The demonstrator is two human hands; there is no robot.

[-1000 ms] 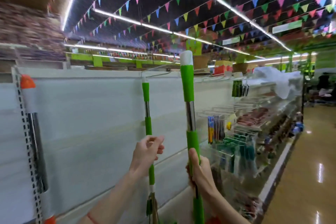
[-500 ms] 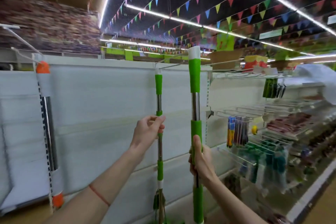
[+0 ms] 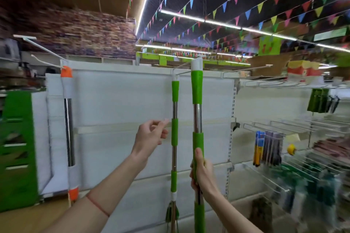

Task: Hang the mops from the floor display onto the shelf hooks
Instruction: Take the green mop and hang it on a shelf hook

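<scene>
My right hand (image 3: 201,175) grips a green-and-steel mop handle (image 3: 197,89) held upright, its white cap level with the top edge of the white shelf panel (image 3: 123,100). Just left of it a second green mop (image 3: 175,91) hangs by its white cap from a white wire hook (image 3: 181,71) at the panel's top. My left hand (image 3: 151,136) hovers beside this hanging mop's middle green sleeve, fingers loosely apart, holding nothing. An orange-capped mop (image 3: 68,119) hangs from another hook at the panel's left end.
Long white wire hooks (image 3: 37,46) stick out at the upper left and another hook (image 3: 251,68) juts out right of the held mop. Wire shelves (image 3: 280,126) with hanging goods fill the right side. A green display stand (image 3: 17,147) stands at the left.
The view has swung left and up. My left hand has let go of the hanging green mop and drawn slightly left; my right hand keeps the held mop upright in about the same place.
</scene>
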